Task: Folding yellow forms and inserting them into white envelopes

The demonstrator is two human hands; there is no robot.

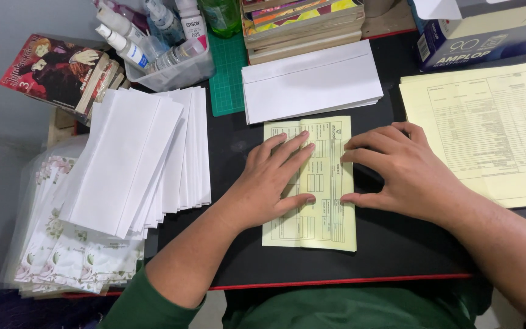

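A folded yellow printed form (327, 210) lies on the black desk mat (385, 250) in front of me. My left hand (272, 180) rests flat on its left half, fingers spread and pointing up-right. My right hand (406, 170) presses its fingertips on the form's right edge, thumb low, fingers high. Neither hand grips anything. A stack of white envelopes (312, 82) lies just beyond the form.
A fanned pile of white envelopes (138, 155) sits left, over floral-printed sleeves (62, 250). Yellow forms (488, 131) are stacked at right. At the back: ink bottles in a clear tub (159, 52), a comic book (56, 70), stacked books (302, 24), a green cutting mat (226, 76), a blue box (482, 36).
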